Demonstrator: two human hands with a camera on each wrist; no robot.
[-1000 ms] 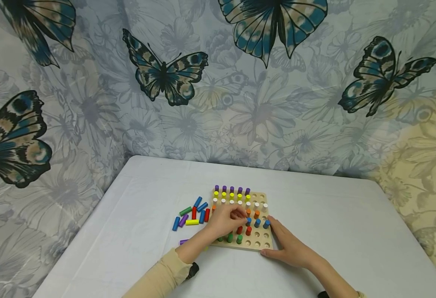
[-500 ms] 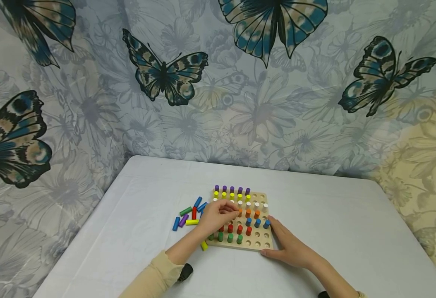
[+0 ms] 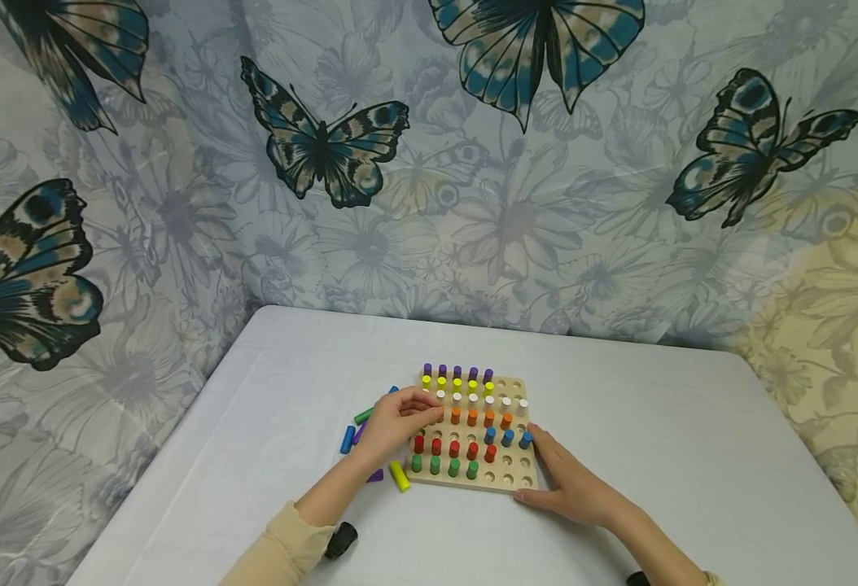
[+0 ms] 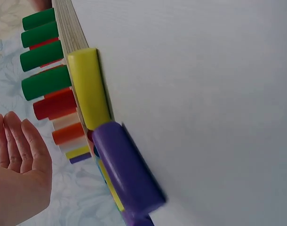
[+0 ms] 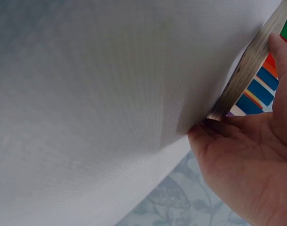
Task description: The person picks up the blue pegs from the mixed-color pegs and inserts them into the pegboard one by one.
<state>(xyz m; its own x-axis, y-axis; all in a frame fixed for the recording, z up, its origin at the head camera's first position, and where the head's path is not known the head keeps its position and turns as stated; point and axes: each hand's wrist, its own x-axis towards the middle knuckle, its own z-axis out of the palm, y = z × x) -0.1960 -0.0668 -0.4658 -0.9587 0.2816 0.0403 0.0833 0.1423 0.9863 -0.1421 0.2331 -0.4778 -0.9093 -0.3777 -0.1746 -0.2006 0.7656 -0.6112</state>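
Observation:
A wooden pegboard (image 3: 466,486) carries rows of coloured pegs standing upright, with green pegs (image 3: 454,467) along the near edge and purple ones (image 3: 457,372) at the far edge. Blue pegs (image 3: 507,438) fill the right part of their row; bare holes lie to their left. My left hand (image 3: 392,423) hovers over the board's left edge, fingers loosely bent. In the left wrist view nothing shows in this hand (image 4: 21,183). My right hand (image 3: 571,484) holds the board's near right corner. Its thumb lies on the front edge (image 5: 242,75), its fingers by the right side.
Loose pegs lie left of the board, including a yellow peg (image 3: 400,476), a blue peg (image 3: 348,439) and a purple peg (image 4: 129,165); my left hand hides some. A white cloth (image 3: 634,407) covers the table. Butterfly-patterned fabric (image 3: 509,244) hangs behind it.
My left hand has moved left from the blue pegs, across the board to its left edge, uncovering orange, red and green pegs. My right hand has stayed at the corner.

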